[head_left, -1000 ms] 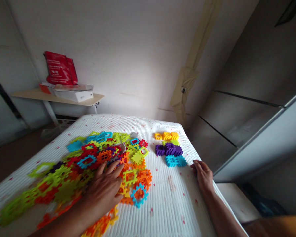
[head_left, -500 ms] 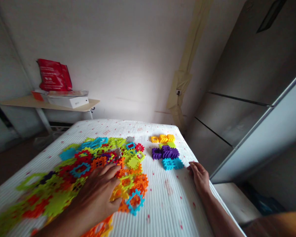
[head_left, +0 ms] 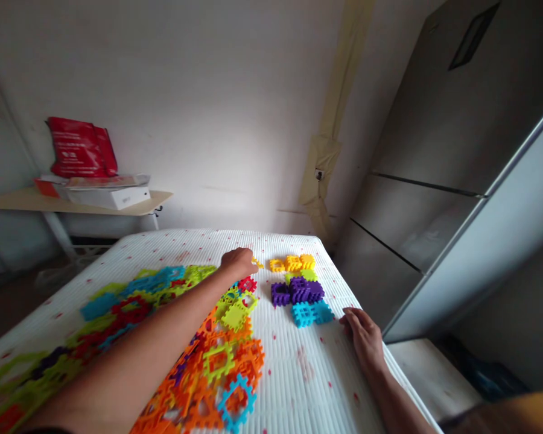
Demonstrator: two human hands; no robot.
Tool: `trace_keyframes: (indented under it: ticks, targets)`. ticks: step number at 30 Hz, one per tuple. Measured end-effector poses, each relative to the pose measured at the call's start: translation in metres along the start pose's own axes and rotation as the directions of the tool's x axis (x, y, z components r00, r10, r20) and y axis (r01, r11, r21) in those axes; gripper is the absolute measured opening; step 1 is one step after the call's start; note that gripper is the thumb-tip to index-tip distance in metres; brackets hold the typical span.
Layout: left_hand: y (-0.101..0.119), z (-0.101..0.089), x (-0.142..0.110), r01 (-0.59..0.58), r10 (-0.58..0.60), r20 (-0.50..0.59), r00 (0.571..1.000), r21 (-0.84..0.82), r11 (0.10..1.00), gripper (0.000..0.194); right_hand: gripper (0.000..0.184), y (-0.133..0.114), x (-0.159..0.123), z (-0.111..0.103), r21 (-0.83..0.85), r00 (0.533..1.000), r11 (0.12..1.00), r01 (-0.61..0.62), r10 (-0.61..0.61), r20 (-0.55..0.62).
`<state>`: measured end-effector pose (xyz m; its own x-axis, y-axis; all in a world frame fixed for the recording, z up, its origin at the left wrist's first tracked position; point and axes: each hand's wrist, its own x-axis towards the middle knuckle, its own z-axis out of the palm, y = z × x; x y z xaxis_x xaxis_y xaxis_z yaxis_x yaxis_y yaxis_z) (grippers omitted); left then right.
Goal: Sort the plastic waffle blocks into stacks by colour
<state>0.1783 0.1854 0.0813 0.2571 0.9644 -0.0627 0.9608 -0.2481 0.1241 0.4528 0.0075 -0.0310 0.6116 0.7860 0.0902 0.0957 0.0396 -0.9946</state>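
Note:
My left hand (head_left: 239, 262) is stretched far forward over the white mattress (head_left: 298, 361), closed on a small yellow piece (head_left: 257, 263) that sticks out toward the sorted yellow pieces (head_left: 293, 263). Below those lie a lime piece (head_left: 308, 274), purple pieces (head_left: 297, 292) and blue pieces (head_left: 311, 313). My left forearm crosses a big loose heap of colourful interlocking pieces (head_left: 217, 355). My right hand (head_left: 362, 335) rests flat near the mattress's right edge, fingers apart, holding nothing, just right of the blue pieces.
A wooden shelf (head_left: 72, 204) at the back left carries a red bag (head_left: 79, 147) and a white box (head_left: 108, 196). A grey cabinet (head_left: 457, 181) stands close on the right. A beige cloth (head_left: 319, 175) hangs on the wall.
My left hand left the heap near me and reached forward to the far side with a yellow piece. The right hand stayed put. The view shifted left and down slightly.

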Motion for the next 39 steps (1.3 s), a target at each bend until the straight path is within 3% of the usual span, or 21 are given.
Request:
trace_keyframes:
  ticks: [7, 17, 29, 39]
  targets:
    - [0.018, 0.037, 0.046, 0.045, -0.043, 0.061, 0.997, -0.021, 0.999, 0.035, 0.047, -0.003, -0.001, 0.0, -0.03, 1.0, 0.999, -0.016, 0.017, 0.016]
    - [0.012, 0.065, 0.066, 0.034, -0.033, 0.059, 0.998, -0.012, 0.999, 0.035, 0.051, 0.002, 0.001, -0.002, -0.15, 0.998, 0.989, 0.011, -0.002, 0.055]
    - [0.013, 0.072, 0.069, 0.009, -0.01, 0.04, 0.999, 0.024, 1.0, 0.034, 0.05, 0.0, 0.0, -0.001, -0.174, 0.996, 0.984, 0.043, -0.03, 0.079]
    - [0.007, 0.051, 0.051, -0.029, 0.028, 0.096, 0.995, 0.002, 1.0, 0.034, 0.043, 0.002, 0.001, -0.003, -0.158, 0.995, 0.985, 0.065, -0.053, 0.083]
